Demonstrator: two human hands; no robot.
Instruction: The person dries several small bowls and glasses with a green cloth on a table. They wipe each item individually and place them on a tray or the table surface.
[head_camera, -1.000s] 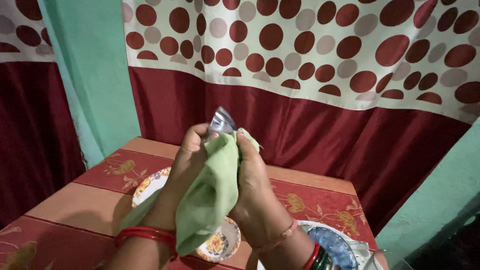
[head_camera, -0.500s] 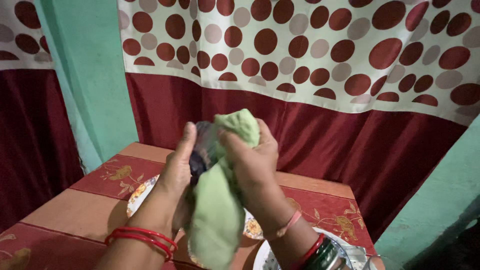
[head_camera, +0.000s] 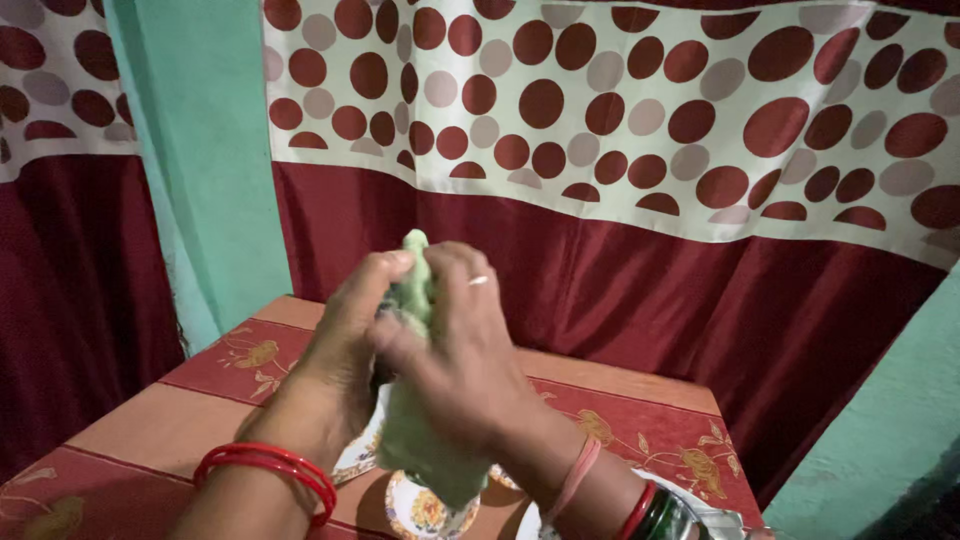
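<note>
I see floral plates (head_camera: 425, 510) on the table (head_camera: 150, 425) below, curtain (head_camera: 620, 120) behind | green cloth (head_camera: 425, 440) upright, long axis vertical, above the plates | left hand (head_camera: 345, 345) and right hand (head_camera: 455, 350) both clenched round it, hiding its middle

Both hands meet above the table (head_camera: 160, 425), the left hand (head_camera: 345, 345) left of the right hand (head_camera: 455, 350), with the cloth (head_camera: 415, 450) pressed between them and hanging down. Beneath the cloth, 2 small plates (head_camera: 425, 510) lie on the table. A curtain (head_camera: 640, 200) hangs behind.
</note>
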